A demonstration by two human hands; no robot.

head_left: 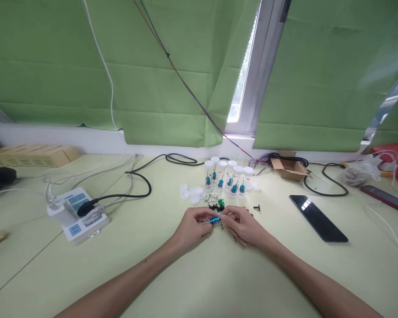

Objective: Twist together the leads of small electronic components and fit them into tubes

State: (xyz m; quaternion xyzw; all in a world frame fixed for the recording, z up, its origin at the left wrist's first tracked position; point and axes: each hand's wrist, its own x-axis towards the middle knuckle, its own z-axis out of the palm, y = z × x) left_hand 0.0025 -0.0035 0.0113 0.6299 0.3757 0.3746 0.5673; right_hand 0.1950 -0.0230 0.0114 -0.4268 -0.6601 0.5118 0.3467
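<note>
Both hands meet low over the table (pixel 199 274), left hand (pixel 193 226) and right hand (pixel 243 225) each pinching one small blue part (pixel 214 220) between fingertips; steadying wrists on the table should help, spare pieces (pixel 216 206) lying at 12 o'clock.

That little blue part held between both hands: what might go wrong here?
The blue part is pinched only by fingertips of the left hand and right hand; it could slip among the loose black pieces. An elbow sweep might also topple the upright vials just behind.
</note>
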